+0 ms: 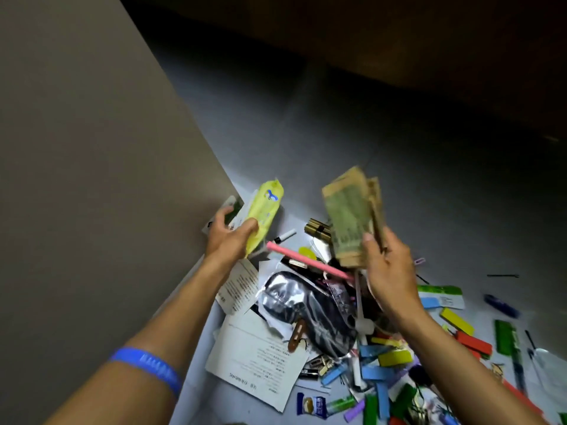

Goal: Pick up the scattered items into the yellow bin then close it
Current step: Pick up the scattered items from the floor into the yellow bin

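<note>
Closest to the camera, at the lower left, I see a blue wristband (147, 368) on the left forearm. Just beyond it, printed paper sheets (257, 360) lie on the grey floor (383, 142), and a shiny black pouch (306, 311) rests on top of them with a brown hair clip (297, 335) on its near edge. To the right of the pouch I see a heap of small coloured things: blue, yellow, green and red flat pieces (392, 360), and a small blue and white candy wrapper (310, 404) at the bottom. A long pink stick (310, 262) lies across the pile, between the two hands.

Farther on, the left hand (228, 237) holds a yellow packet (264, 214); its fingers and thumb are curled around the lower part, and the packet stands almost upright. Some cards (231, 210) are behind this hand, but I cannot tell if the hand holds them too. The right hand (388, 268) grips a bundle of banknotes (349, 219), the thumb pressing on the front, and the notes rise above the pile.

Beyond the hands a white marker (285, 236) and a brass-coloured object (317, 230) lie on the floor. A grey-brown panel (92, 148) fills the left side. I cannot see the yellow bin from here.
</note>
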